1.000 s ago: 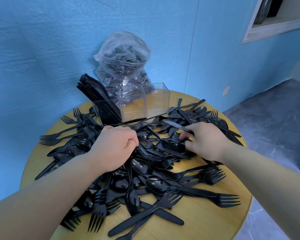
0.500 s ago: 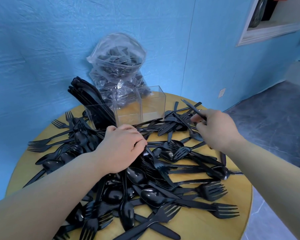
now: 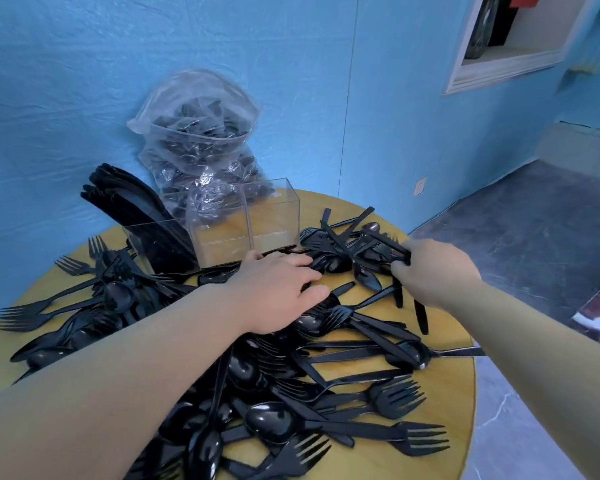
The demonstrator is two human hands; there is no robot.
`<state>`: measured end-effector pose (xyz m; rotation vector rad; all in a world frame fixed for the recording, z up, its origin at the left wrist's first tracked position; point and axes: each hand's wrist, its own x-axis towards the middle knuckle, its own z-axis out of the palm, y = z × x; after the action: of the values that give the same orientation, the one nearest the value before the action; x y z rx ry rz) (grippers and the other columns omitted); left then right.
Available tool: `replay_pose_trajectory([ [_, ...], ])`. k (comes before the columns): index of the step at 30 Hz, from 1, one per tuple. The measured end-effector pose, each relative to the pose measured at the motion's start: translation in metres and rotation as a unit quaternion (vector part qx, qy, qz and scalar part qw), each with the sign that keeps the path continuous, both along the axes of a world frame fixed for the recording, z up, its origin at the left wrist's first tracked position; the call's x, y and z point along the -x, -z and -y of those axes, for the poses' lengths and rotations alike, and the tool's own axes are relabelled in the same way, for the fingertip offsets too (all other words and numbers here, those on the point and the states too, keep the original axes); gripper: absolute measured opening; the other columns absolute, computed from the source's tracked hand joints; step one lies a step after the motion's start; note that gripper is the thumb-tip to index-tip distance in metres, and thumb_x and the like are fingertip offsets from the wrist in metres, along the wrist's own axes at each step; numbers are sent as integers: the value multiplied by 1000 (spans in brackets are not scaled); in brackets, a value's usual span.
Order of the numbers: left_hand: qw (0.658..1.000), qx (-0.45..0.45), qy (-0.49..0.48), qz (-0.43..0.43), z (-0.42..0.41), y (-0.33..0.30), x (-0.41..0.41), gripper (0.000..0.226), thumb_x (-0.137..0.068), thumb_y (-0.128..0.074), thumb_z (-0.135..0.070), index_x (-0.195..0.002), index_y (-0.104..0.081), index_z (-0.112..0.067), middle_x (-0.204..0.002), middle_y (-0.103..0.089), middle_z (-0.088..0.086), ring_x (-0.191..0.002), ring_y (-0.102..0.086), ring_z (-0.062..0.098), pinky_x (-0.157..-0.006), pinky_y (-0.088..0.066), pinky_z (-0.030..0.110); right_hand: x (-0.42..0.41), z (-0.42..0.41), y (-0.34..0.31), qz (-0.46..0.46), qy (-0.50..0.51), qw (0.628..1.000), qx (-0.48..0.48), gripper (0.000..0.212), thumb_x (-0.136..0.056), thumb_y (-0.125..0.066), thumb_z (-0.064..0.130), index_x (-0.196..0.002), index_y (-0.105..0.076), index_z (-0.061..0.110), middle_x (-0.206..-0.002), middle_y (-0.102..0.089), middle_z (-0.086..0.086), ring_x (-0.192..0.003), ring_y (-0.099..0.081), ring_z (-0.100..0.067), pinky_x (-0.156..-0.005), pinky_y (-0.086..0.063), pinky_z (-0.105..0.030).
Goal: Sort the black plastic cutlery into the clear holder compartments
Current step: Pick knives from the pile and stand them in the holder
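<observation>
cutlery pile (image 3: 291, 358): glossy black plastic, all one colour; forks with four tines, oval-bowled spoons, flat knives; heaped and crisscrossed over most of the round table (image 3: 440, 427), thickest in the middle and near the front edge; light glinting off the spoon bowls

clear holder (image 3: 222, 233): see-through, three compartments side by side, at the back of the table just behind the pile; left compartment packed with knives (image 3: 142, 209) leaning back to the left, tops poking well above the rim; middle and right compartments showing only the yellow tabletop through the walls

left hand (image 3: 278, 292): palm down on the pile right in front of the holder; fingers stretched out and relaxed, tips resting on cutlery; not curled round anything, so basically open

right hand (image 3: 437, 271): over the right side of the pile, fingers curled; pinching the end of a long slim black piece (image 3: 392, 245) that sticks out up and to the left; looks like a knife but can't tell for sure with the blur

bag (image 3: 198, 147): clear plastic, stuffed with more black cutlery, standing behind the holder against the blue wall (image 3: 84, 81)

table: round, yellow wood look, bare patches near the right edge and front

floor (image 3: 534, 230): dark grey, off to the right
</observation>
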<state>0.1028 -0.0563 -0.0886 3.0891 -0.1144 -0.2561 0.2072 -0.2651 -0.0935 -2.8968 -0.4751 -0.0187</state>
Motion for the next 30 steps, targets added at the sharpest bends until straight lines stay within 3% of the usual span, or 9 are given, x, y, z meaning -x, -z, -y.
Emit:
replay_pose_trajectory([
  [4,1000,10,-5,20,-10,-5,11,48,-98,-20,-54,-129,-53,-41,-149,-34,-17,-135,-30,6,-108,-16,45,3,0,1,-9,-25,1000,-11,15,-89,-47,26,-74,-48,24,-63,-54,-1,-58,-50,-19,-46,-30,-25],
  [8,999,-28,-7,14,-21,-11,24,52,-97,-17,-55,-121,-61,-39,-144,-40,-20,-132,-33,6,-108,-14,42,11,-3,1,-20,-49,998,-36,20,-87,-49,24,-67,-44,24,-62,-54,-1,-57,-50,-20,-47,-35,-25],
  [12,998,-38,2,50,-30,-14,35,86,-76,7,-68,-99,-67,-32,-120,-61,-18,-119,-46,3,-99,-16,35,20,-9,2,-20,-72,996,-42,19,-87,-51,25,-69,-47,22,-63,-55,-2,-60,-50,-21,-51,-40,-29],
  [14,998,-30,2,64,-33,-15,40,89,-71,10,-68,-94,-67,-31,-113,-63,-19,-115,-48,0,-101,-17,34,23,-11,3,-12,-81,996,-37,18,-87,-51,27,-71,-48,20,-66,-57,-3,-64,-53,-23,-54,-43,-30],
  [18,998,0,-1,61,-39,-19,55,89,-80,1,-78,-94,-69,-27,-123,-61,-16,-120,-48,2,-108,-24,33,28,-15,-1,15,-87,995,-39,19,-87,-51,30,-70,-46,22,-66,-53,-1,-60,-49,-20,-53,-42,-31],
  [21,992,43,-33,115,-45,-22,66,49,-95,-32,-53,-98,-71,-24,-136,-52,-15,-123,-47,2,-109,-31,27,33,-19,-9,43,-96,994,-36,23,-91,-47,36,-72,-41,23,-77,-47,1,-64,-48,-20,-52,-38,-30],
  [24,973,94,-82,191,-50,-26,75,27,-94,-49,-40,-107,-68,-26,-126,-59,-13,-114,-53,4,-101,-34,21,46,-26,-21,39,-131,989,-57,25,-95,-37,45,-82,-43,24,-80,-49,3,-71,-50,-21,-59,-41,-33],
  [28,947,189,-151,211,-46,-37,82,36,-93,-52,-42,-126,-57,-28,-114,-63,-17,-93,-55,-5,-83,-35,9,73,-41,-37,21,-222,970,-99,33,-101,-22,35,-99,-51,19,-80,-55,-2,-79,-51,-26,-70,-45,-37],
  [30,933,253,-161,199,-40,-44,85,40,-93,-47,-45,-129,-54,-29,-106,-65,-19,-87,-60,-8,-85,-41,13,84,-50,-41,26,-260,959,-110,37,-102,-21,28,-106,-54,12,-88,-61,-8,-84,-54,-30,-74,-46,-38],
])
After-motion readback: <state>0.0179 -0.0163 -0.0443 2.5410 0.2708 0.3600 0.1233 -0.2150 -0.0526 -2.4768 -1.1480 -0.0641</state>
